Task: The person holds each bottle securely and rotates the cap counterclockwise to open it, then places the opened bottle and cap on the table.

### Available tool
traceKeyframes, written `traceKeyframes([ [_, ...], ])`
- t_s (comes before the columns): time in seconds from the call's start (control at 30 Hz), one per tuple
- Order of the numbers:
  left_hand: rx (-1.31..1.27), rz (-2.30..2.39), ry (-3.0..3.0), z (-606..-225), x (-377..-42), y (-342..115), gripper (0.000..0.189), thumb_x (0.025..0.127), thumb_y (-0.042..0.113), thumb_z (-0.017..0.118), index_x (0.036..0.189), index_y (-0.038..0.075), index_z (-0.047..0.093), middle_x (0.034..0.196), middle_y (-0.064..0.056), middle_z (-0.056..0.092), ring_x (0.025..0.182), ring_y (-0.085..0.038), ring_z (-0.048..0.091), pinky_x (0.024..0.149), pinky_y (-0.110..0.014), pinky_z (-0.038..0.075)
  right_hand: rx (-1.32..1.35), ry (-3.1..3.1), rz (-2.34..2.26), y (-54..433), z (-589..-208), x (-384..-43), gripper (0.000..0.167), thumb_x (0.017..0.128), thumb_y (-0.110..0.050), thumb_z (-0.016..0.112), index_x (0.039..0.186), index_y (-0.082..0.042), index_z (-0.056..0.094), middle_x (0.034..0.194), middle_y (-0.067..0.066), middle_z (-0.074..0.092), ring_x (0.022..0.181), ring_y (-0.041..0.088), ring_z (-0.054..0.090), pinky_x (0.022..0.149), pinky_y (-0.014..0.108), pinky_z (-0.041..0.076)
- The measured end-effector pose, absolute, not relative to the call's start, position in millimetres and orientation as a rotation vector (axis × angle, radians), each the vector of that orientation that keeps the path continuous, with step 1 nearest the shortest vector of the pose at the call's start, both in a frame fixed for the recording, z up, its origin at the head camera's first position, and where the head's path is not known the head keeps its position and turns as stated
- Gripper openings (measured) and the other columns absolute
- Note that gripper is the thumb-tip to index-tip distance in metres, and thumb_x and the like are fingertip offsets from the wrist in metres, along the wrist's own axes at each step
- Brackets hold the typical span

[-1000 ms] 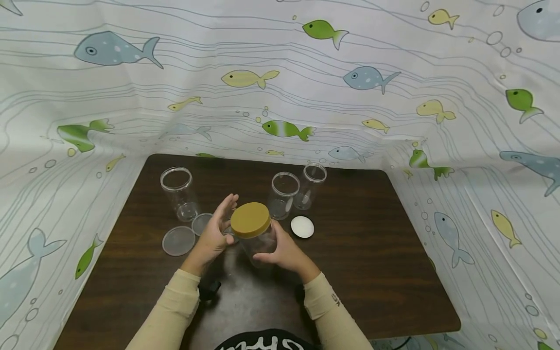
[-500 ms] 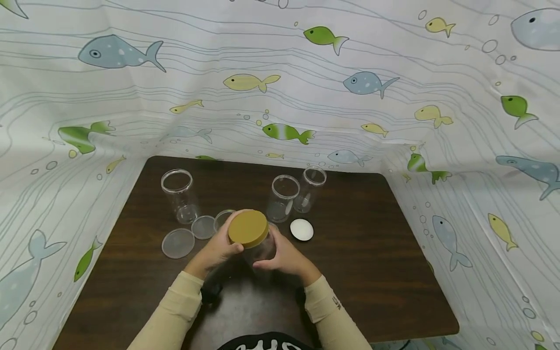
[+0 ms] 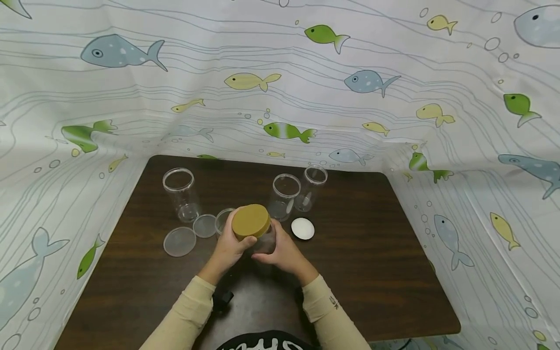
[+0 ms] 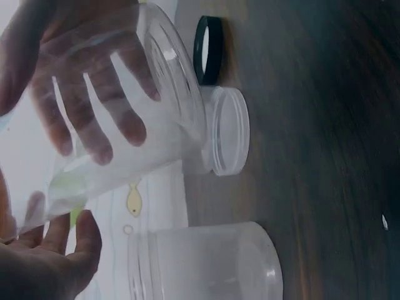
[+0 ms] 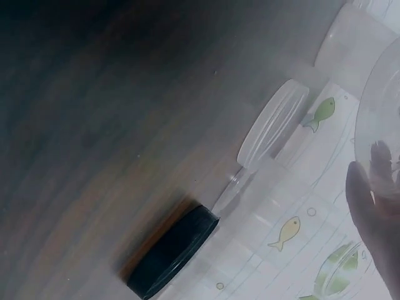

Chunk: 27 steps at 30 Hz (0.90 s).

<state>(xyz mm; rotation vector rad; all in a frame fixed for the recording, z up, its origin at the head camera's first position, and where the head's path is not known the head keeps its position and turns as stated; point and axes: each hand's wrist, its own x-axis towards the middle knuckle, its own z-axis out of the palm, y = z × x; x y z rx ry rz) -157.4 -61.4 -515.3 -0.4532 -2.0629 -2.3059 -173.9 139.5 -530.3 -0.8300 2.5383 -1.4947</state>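
Note:
Between both hands, a clear jar (image 3: pixel 265 242) with a gold lid (image 3: pixel 251 220) is held tilted above the near middle of the table. My right hand (image 3: pixel 286 253) grips the jar's body, its thumb across the near side; through the clear wall, its fingers (image 4: pixel 94 119) show in the left wrist view. My left hand (image 3: pixel 229 249) holds the lid, thumb at the near rim and other fingers mostly hidden behind. In the right wrist view, the jar's base (image 5: pixel 378 106) fills the right edge.
Three uncapped clear jars stand behind: one jar (image 3: pixel 181 194) at left, a second jar (image 3: pixel 282 199) and a third jar (image 3: pixel 311 189) right of centre. Several clear lids (image 3: pixel 180 241) lie at left. A black lid (image 3: pixel 303 228) with a white inside lies right of the hands.
A second ago my left hand was spread beside the jar; it has since closed round the gold lid, and its wrist has turned. My right hand keeps its grip on the body.

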Motion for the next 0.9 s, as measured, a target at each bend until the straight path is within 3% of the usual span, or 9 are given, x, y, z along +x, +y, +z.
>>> traceKeyframes([
  [0.13, -0.629, -2.375, -2.003, -518, -162, -73, 0.123, 0.069, 0.069, 0.076, 0.161, 0.013, 0.018, 0.158, -0.022, 0.031, 0.136, -0.015, 0.042, 0.105, -0.019, 0.037, -0.820, 2.441, -1.495, 143, -529, -173, 0.101, 0.077, -0.022, 0.091, 0.155, -0.010, 0.028, 0.147, 0.008, 0.050, 0.133, 0.021, 0.050, 0.109, 0.043, 0.041],
  [0.27, -0.872, -2.455, -1.931, -523, -169, -88, 0.122, 0.073, 0.071, 0.072, 0.163, 0.014, 0.011, 0.165, -0.022, 0.017, 0.145, -0.010, 0.032, 0.109, -0.021, 0.033, -0.803, 2.270, -1.479, 151, -525, -172, 0.103, 0.081, -0.033, 0.087, 0.160, -0.021, 0.022, 0.157, 0.000, 0.038, 0.141, 0.017, 0.041, 0.114, 0.047, 0.035],
  [0.4, -1.114, -2.524, -1.923, -524, -175, -98, 0.122, 0.076, 0.073, 0.068, 0.164, 0.016, 0.006, 0.165, -0.023, 0.015, 0.146, -0.014, 0.033, 0.110, -0.026, 0.036, -0.875, 2.149, -1.419, 155, -524, -173, 0.101, 0.082, -0.050, 0.082, 0.160, -0.028, 0.023, 0.159, -0.005, 0.036, 0.145, 0.015, 0.036, 0.118, 0.047, 0.028],
  [0.6, -1.488, -2.667, -1.806, -528, -180, -101, 0.116, 0.083, 0.067, 0.067, 0.163, 0.011, 0.006, 0.166, -0.020, 0.017, 0.149, -0.023, 0.032, 0.113, -0.036, 0.035, -0.975, 1.959, -1.399, 156, -527, -174, 0.103, 0.083, -0.060, 0.077, 0.161, -0.028, 0.019, 0.161, -0.003, 0.034, 0.146, 0.014, 0.035, 0.119, 0.039, 0.027],
  [0.73, -1.499, -2.755, -1.709, -530, -180, -98, 0.105, 0.088, 0.054, 0.074, 0.160, 0.007, 0.015, 0.163, -0.021, 0.025, 0.144, -0.024, 0.038, 0.112, -0.038, 0.037, -0.970, 1.964, -1.402, 157, -527, -174, 0.099, 0.083, -0.056, 0.078, 0.160, -0.028, 0.022, 0.156, -0.003, 0.040, 0.142, 0.014, 0.040, 0.118, 0.039, 0.029],
  [0.9, -1.337, -2.751, -1.737, -534, -177, -95, 0.093, 0.090, 0.043, 0.077, 0.157, 0.007, 0.023, 0.158, -0.014, 0.037, 0.136, -0.021, 0.044, 0.109, -0.034, 0.040, -0.935, 2.057, -1.423, 158, -529, -174, 0.092, 0.084, -0.041, 0.083, 0.157, -0.031, 0.028, 0.149, -0.006, 0.048, 0.137, 0.014, 0.046, 0.115, 0.039, 0.033],
])
